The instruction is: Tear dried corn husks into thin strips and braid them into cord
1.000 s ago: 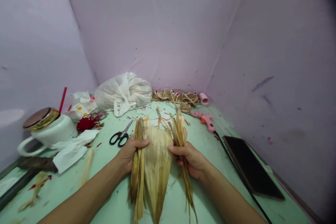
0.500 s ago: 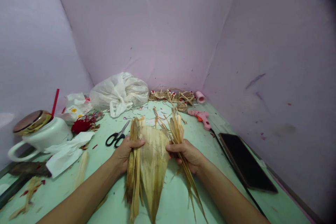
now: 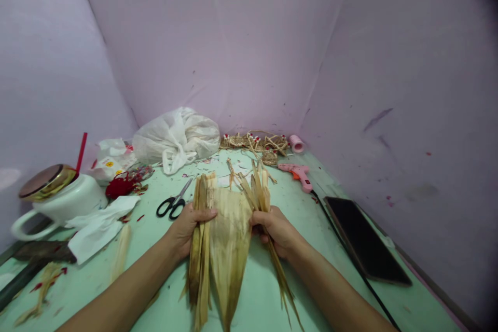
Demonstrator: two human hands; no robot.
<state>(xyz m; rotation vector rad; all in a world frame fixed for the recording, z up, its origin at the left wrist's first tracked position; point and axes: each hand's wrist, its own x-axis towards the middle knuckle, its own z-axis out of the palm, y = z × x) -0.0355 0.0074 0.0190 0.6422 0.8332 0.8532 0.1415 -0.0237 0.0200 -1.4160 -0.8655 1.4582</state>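
My left hand [image 3: 189,227] is closed round a bundle of dry corn husk strips [image 3: 201,270], its thumb reaching over a wide flat corn husk [image 3: 230,249]. That wide husk spans the gap between both hands and tapers to a point at the bottom. Closed on a thinner bunch of husk strips [image 3: 260,187], my right hand [image 3: 274,228] sits at the husk's right edge with the thumb near it. The lower ends of both bundles hang toward me. Scissors with black handles [image 3: 175,202] lie just beyond my left hand.
A pink glue gun [image 3: 299,174], its black cord and a dark tablet [image 3: 365,238] lie on the right. At left stand a white mug [image 3: 73,199], red yarn [image 3: 120,185], tissue [image 3: 103,223] and a hammer [image 3: 29,264]. A plastic bag [image 3: 177,137] and woven pieces [image 3: 249,141] line the back.
The hands and the wide husk have shifted very slightly to the right. The strips in my right hand have drawn a little closer together; both grips stay the same.
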